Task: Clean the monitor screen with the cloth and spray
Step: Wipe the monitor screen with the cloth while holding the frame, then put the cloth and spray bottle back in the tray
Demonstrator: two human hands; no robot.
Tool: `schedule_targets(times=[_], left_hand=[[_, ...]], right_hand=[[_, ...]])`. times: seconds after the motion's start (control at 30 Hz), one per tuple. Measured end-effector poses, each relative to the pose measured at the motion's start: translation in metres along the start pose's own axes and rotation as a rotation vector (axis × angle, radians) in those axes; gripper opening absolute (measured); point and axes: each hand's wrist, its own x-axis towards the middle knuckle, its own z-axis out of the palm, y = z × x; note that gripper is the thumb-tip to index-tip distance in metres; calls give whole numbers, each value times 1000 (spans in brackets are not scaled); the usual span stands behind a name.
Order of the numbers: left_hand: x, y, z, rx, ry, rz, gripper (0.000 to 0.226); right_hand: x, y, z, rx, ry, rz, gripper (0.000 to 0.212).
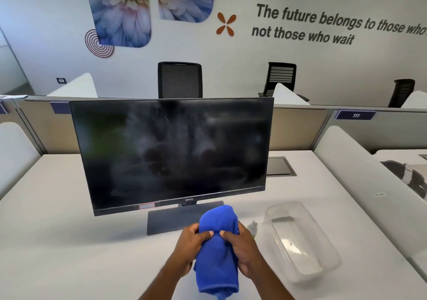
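Your left hand (191,242) and right hand (242,246) together grip a bunched blue microfibre cloth (218,253), probably folding it for wiping. The smeared BenQ monitor (171,152) stands just beyond them; the spray bottle (252,225) peeks out behind your right hand.

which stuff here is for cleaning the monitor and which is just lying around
For the job: monitor, blue cloth gripped by left hand and right hand, spray bottle partly behind the right hand.
Just lying about: clear plastic tub, mesh office chair, desk cable hatch.
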Motion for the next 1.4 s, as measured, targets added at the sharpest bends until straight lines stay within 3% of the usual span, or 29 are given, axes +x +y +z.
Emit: schedule_targets(times=[0.27, 0.4, 0.53, 0.67, 0.77, 0.93, 1.17, 1.4], left_hand=[[-15, -23, 24, -221, 25, -107, 21], [-16, -28, 28, -316, 92, -187, 23], [-11, -21, 22, -466, 139, -152, 25], [-5, 8, 28, -608, -9, -81, 37], [3, 35, 46, -574, -65, 1, 43], [9, 80, 111, -460, -58, 68, 21], [24, 84, 214, -281, -59, -68, 18], [42, 47, 259, -38, 156, -208, 26]], right_hand=[[-16, 17, -19, 30, 14, 134, 60], [-20, 16, -13, -89, -29, 195, 39], [-16, -3, -3, -113, -70, 181, 25], [-8, -41, -9, -81, -91, 92, 25], [-6, -75, -35, -53, -120, 35, 26], [-8, -124, -108, -69, -123, -70, 41], [-3, -151, -211, -328, -2, -41, 27], [13, -116, -233, -498, 42, 89, 20]])
